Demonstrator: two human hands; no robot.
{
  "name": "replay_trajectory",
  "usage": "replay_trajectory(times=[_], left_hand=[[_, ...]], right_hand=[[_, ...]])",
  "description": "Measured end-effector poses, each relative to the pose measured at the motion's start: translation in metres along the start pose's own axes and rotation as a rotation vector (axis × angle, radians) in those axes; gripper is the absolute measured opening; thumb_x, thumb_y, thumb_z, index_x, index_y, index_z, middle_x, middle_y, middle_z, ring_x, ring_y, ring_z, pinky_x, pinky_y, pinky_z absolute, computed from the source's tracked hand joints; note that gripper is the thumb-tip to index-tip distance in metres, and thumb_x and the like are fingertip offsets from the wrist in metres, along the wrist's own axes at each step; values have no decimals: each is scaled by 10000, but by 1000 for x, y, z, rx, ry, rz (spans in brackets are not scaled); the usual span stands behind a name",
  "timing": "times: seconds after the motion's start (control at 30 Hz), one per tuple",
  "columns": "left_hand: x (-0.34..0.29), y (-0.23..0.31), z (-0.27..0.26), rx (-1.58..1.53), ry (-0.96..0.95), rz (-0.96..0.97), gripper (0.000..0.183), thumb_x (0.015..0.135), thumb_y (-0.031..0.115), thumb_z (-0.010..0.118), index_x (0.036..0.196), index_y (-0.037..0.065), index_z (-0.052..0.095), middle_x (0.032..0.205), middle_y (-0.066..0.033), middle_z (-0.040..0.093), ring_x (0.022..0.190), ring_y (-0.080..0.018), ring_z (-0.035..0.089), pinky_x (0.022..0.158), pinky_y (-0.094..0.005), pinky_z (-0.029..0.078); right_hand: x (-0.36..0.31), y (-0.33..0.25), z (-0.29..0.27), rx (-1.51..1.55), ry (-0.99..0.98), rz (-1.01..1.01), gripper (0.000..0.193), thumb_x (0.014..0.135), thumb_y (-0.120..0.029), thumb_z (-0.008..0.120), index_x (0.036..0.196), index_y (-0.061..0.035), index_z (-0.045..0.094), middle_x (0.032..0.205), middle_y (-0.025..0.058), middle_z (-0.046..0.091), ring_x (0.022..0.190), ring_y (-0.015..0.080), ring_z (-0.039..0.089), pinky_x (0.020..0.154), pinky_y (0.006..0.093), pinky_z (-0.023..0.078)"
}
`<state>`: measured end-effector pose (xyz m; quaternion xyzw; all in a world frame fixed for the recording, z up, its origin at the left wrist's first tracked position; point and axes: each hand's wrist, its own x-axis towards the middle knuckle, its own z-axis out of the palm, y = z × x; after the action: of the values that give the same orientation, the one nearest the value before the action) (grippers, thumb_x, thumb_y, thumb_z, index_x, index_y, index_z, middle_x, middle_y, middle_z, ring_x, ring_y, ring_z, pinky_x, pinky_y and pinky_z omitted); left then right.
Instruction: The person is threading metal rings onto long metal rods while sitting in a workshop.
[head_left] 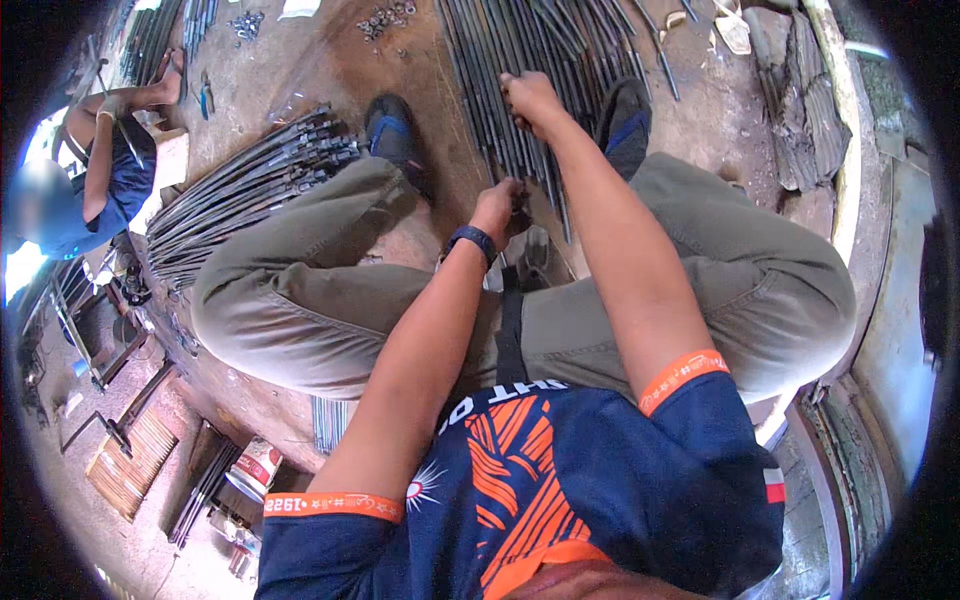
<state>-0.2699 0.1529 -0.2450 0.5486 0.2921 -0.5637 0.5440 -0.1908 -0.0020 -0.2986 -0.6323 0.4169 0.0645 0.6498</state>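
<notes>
My right hand (535, 103) is closed around a thin dark metal rod, over the near part of a large bundle of metal rods (490, 60) on the floor between my feet. Closer to my body, my left hand (494, 208), with a dark watch on its wrist, has its fingers curled round a small dark piece (521, 213). What that piece is cannot be made out. Just below it, between my thighs, a grey metal thing (536, 255) is partly seen.
My sandaled feet flank the bundle. Left lies a fanned pile of rods with fittings (270, 165). Small metal nuts (385, 18) and pliers (206, 97) are farther off. Another person (95, 190) sits at far left. A hacksaw (120, 430) and a tin can (255, 465) are lower left.
</notes>
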Motion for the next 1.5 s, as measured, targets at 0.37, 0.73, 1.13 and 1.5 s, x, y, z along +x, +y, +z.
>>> replay_trajectory(times=[0.37, 0.73, 1.13, 1.5], left_hand=[[100, 128, -85, 298, 228, 444, 231, 840, 207, 502, 827, 5, 613, 667, -71, 576, 620, -187, 570, 540, -343, 467], [175, 224, -136, 991, 696, 753, 273, 805, 232, 522, 932, 21, 641, 942, -223, 619, 928, -372, 580, 824, -431, 446], [166, 211, -54, 1010, 530, 788, 348, 815, 309, 565, 929, -19, 594, 935, -238, 613, 917, -380, 578, 808, -429, 449], [140, 231, -43, 1085, 576, 734, 419, 814, 313, 595, 1102, 28, 490, 960, -233, 609, 933, -382, 573, 806, -448, 452]], right_hand=[[19, 18, 31, -681, 142, -152, 278, 789, -274, 619, 876, -11, 603, 930, 211, 618, 896, 395, 585, 775, 471, 459], [48, -2, 8, -799, 366, -337, 316, 785, -267, 627, 1018, -75, 532, 942, 137, 597, 877, 367, 569, 733, 459, 464], [113, -55, -60, -1273, 342, -512, 214, 769, -78, 551, 969, -52, 482, 912, 152, 566, 838, 310, 610, 675, 389, 519], [102, -71, -44, -1110, -14, -503, 301, 749, -147, 597, 961, 36, 487, 942, 231, 570, 886, 390, 580, 792, 430, 481]])
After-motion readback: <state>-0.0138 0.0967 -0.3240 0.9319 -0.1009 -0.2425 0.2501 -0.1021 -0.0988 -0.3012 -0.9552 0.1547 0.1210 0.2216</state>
